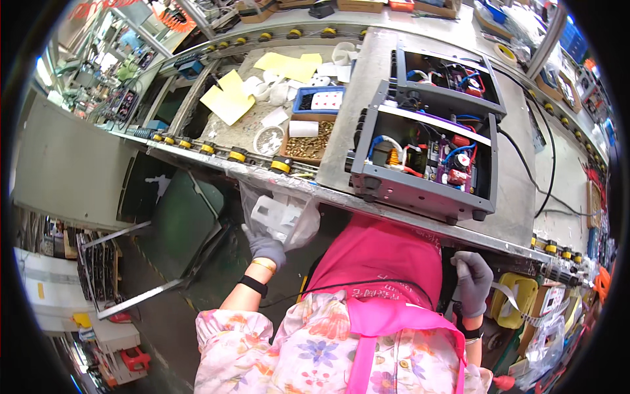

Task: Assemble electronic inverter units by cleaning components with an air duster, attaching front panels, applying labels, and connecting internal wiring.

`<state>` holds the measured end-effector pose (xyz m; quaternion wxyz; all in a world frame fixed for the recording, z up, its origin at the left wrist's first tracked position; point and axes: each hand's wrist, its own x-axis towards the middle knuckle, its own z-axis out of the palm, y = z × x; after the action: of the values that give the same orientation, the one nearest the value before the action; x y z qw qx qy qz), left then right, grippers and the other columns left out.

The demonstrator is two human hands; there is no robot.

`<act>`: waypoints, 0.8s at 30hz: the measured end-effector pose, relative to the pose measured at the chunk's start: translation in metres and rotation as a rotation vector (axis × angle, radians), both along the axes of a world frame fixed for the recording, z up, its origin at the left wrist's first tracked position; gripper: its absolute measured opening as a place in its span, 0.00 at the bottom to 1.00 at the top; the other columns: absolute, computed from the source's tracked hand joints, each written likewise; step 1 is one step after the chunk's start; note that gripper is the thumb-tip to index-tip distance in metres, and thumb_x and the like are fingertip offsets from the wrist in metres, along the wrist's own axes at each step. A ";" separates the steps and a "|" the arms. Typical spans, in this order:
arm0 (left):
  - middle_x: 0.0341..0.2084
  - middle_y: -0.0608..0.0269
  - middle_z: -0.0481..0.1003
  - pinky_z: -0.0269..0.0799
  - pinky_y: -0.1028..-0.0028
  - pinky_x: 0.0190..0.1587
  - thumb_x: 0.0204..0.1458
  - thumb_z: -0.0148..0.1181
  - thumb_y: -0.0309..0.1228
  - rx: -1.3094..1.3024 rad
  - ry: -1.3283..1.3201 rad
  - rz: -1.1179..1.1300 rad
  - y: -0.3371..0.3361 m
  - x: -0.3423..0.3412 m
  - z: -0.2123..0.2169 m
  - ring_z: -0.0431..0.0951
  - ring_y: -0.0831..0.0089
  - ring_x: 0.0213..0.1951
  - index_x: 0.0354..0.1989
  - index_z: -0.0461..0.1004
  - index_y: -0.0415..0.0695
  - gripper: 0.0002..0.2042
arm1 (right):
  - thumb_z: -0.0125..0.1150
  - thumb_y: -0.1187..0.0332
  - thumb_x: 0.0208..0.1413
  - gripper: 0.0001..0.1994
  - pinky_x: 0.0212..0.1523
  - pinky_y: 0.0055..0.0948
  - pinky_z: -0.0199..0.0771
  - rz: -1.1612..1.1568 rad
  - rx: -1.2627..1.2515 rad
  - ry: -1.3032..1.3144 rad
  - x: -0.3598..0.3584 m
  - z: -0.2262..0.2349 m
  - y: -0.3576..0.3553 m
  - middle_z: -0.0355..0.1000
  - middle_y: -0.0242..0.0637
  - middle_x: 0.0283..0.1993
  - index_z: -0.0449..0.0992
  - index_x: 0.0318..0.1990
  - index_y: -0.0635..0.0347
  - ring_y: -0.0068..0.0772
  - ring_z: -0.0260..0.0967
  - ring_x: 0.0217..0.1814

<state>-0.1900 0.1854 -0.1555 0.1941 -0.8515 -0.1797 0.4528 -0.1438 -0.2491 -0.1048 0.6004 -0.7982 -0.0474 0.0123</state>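
Hands, both gloved: the left hand grips a clear plastic bag of white parts hanging below the worktop edge (directly above it), the right hand closed around a dark cable.

Bright, even overhead light with glare on the metal workbench toward one o'clock. Space under it lies in shadow. Strong fisheye bending; black, slightly soft rim.

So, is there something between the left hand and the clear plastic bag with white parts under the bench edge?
No, nothing visible. The gloved left hand already touches the clear plastic bag from below.
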 end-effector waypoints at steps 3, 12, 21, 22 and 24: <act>0.67 0.53 0.59 0.19 0.29 0.63 0.57 0.47 0.42 0.156 -0.085 0.086 0.001 -0.011 0.010 0.47 0.50 0.71 0.61 0.70 0.52 0.24 | 0.61 0.76 0.49 0.05 0.38 0.29 0.70 0.168 -0.199 -0.184 0.011 0.007 0.015 0.75 0.38 0.31 0.77 0.34 0.63 0.35 0.72 0.34; 0.61 0.43 0.64 0.69 0.58 0.55 0.50 0.61 0.50 -0.110 -0.730 0.685 0.058 -0.052 -0.006 0.71 0.53 0.58 0.69 0.52 0.41 0.42 | 0.64 0.76 0.46 0.05 0.37 0.33 0.72 0.292 -0.338 -0.239 0.007 0.002 0.024 0.76 0.39 0.31 0.78 0.33 0.60 0.42 0.73 0.35; 0.53 0.52 0.72 0.77 0.64 0.43 0.47 0.64 0.33 -0.850 -1.477 1.569 0.050 -0.088 -0.074 0.76 0.60 0.46 0.64 0.60 0.41 0.33 | 0.64 0.76 0.46 0.06 0.36 0.33 0.72 0.251 -0.303 -0.177 -0.005 -0.015 0.008 0.76 0.39 0.31 0.78 0.33 0.60 0.42 0.73 0.34; 0.51 0.53 0.72 0.77 0.63 0.43 0.48 0.64 0.34 -0.730 -1.399 1.329 0.051 -0.089 -0.077 0.76 0.61 0.44 0.61 0.62 0.41 0.31 | 0.64 0.76 0.46 0.06 0.36 0.33 0.72 0.248 -0.303 -0.192 -0.006 -0.017 0.007 0.76 0.39 0.31 0.78 0.33 0.60 0.42 0.73 0.34; 0.46 0.56 0.73 0.77 0.59 0.42 0.48 0.63 0.37 -0.368 -1.152 0.958 0.051 -0.089 -0.080 0.77 0.61 0.42 0.56 0.66 0.42 0.27 | 0.64 0.76 0.46 0.06 0.36 0.33 0.72 0.245 -0.311 -0.183 -0.007 -0.018 0.005 0.76 0.40 0.31 0.78 0.34 0.60 0.42 0.73 0.34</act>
<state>-0.2793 0.2367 -0.2356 -0.2918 -0.8007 -0.5232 -0.0049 -0.1512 -0.2444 -0.1229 0.4571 -0.8673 -0.1960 0.0199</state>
